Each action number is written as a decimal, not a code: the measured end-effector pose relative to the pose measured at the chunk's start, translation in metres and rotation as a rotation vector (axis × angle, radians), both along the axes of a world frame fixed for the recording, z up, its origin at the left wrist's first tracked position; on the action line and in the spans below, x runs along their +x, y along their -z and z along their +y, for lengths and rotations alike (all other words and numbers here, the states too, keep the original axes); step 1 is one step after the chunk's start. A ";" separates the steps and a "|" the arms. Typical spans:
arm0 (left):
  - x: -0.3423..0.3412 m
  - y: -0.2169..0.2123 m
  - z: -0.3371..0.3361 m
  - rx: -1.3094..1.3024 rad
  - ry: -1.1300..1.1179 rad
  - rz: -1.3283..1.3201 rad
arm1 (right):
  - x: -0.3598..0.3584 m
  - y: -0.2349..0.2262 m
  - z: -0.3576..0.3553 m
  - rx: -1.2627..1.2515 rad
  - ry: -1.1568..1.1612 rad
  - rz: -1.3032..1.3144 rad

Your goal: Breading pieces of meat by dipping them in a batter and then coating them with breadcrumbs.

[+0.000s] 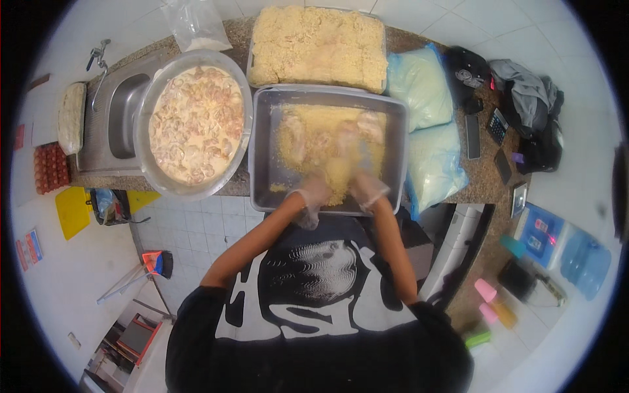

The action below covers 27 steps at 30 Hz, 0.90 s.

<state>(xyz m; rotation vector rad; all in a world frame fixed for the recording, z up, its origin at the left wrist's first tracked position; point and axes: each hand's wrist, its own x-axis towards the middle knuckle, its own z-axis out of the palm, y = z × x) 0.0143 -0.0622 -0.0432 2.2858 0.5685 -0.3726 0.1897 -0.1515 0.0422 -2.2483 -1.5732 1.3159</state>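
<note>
A grey plastic tub (259, 141) stands at the counter's front edge, holding yellow crumbs (327, 111) and several raw meat pieces (296, 139) partly coated in them. Both my hands, in clear plastic gloves, reach over its near side. My left hand (314, 188) is low in the near middle of the tub, among the crumbs. Close to its right, my right hand (367, 188) is near the tub's front right corner. A blurred heap of crumbs (338, 171) shows between them. Motion smears the fingers of both hands, so I cannot make out whether they grip anything.
Left of the tub, a large round bowl (145, 147) holds meat pieces in pale batter, beside a sink (124, 121). Behind stands a tray heaped with crumb-coated food (318, 46). Bags of pale crumbs (429, 160) press against the right side. Egg trays (51, 169) sit far left.
</note>
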 end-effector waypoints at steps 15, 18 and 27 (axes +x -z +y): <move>0.000 -0.105 0.040 -0.010 -0.026 0.618 | 0.011 0.035 -0.009 -0.185 0.370 -0.296; -0.015 -0.082 0.009 0.062 -0.176 0.478 | -0.015 0.042 -0.041 -0.051 0.150 -0.331; -0.015 -0.138 0.036 0.061 -0.008 0.191 | 0.004 -0.039 -0.012 0.310 -0.259 -0.267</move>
